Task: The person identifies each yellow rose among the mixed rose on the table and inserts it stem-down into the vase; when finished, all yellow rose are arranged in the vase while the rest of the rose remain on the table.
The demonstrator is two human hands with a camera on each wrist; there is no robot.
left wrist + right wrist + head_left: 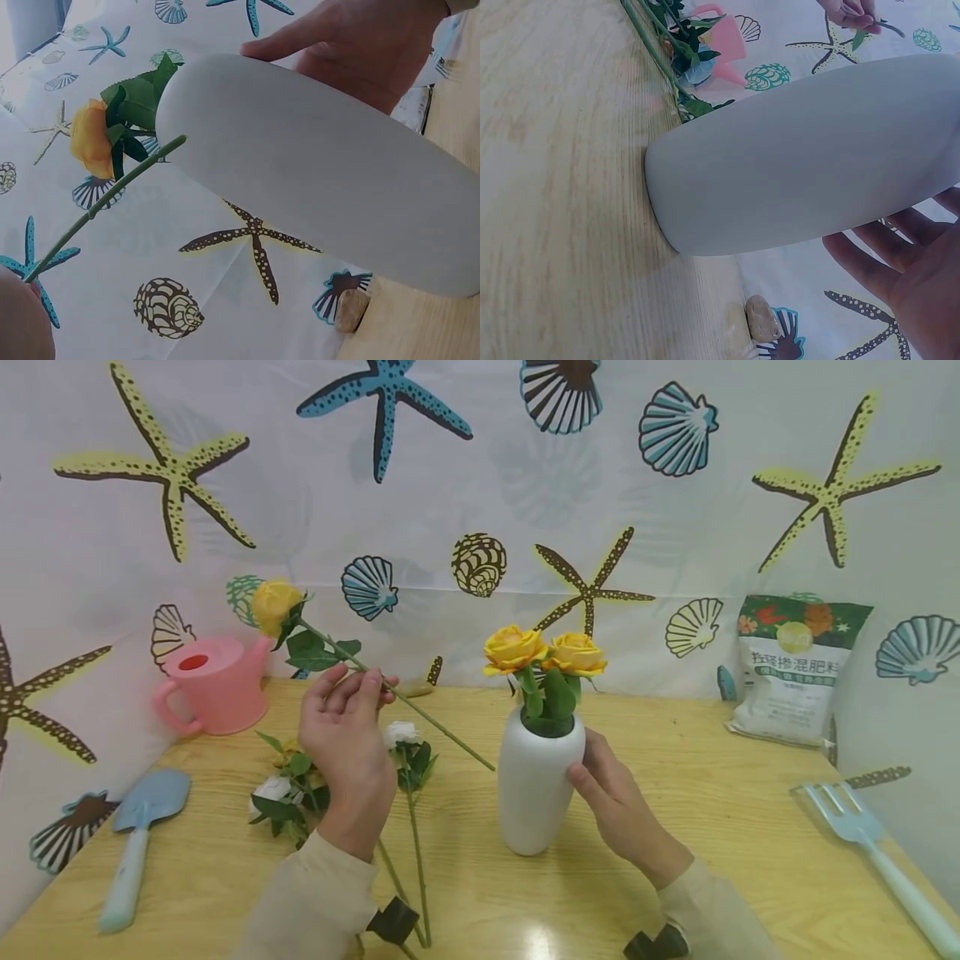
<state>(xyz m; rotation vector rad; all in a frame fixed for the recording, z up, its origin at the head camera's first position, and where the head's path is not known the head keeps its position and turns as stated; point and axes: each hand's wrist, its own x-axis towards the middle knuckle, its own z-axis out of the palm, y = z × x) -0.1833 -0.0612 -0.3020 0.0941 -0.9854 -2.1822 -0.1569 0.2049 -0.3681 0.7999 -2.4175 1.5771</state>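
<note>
My left hand [348, 743] is raised at the left of the white vase [532, 793], pinching the green stem of a yellow rose [276, 606]. The bloom points up and left, and the stem's bare end slopes down toward the vase, apart from it in the head view. The vase stands upright with two yellow roses [543, 652] in its mouth. My right hand [622, 806] holds the vase from the right, thumb on the near side; its fingers [877, 259] touch the wall. On the table under my left forearm lie white roses [273, 793] and another yellow bloom, partly hidden.
A pink watering can [217, 685] stands at the back left, with a blue trowel [138, 843] in front of it. At the right are a fertilizer bag [795, 672] and a blue hand fork [862, 835]. A stone [763, 319] lies by the back curtain.
</note>
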